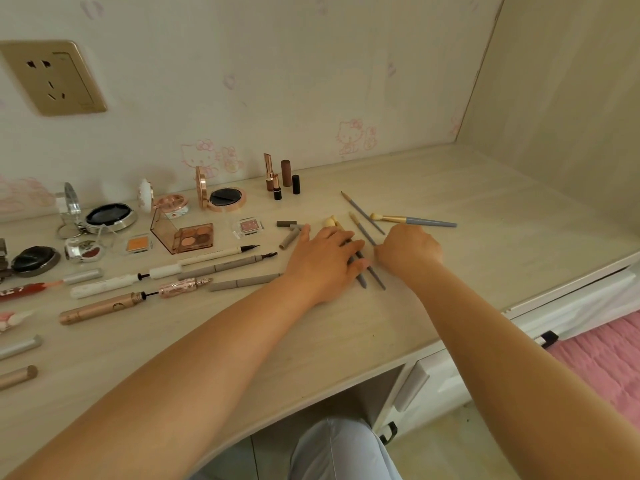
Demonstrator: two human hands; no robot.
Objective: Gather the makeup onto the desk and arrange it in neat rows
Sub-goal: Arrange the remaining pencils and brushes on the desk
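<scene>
Under left hand (325, 252) flat fingers (353, 249): grey brushes (375, 277); right hand (410, 249) beside.

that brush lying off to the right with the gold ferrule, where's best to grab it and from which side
Pinch the long brush at mid-handle, on the grey-blue part just past the gold ferrule, coming straight down from above. It lies flat on the desk, head to the left, apart from the other brushes, so both long sides are free. The right hand is probably nearest.
</scene>
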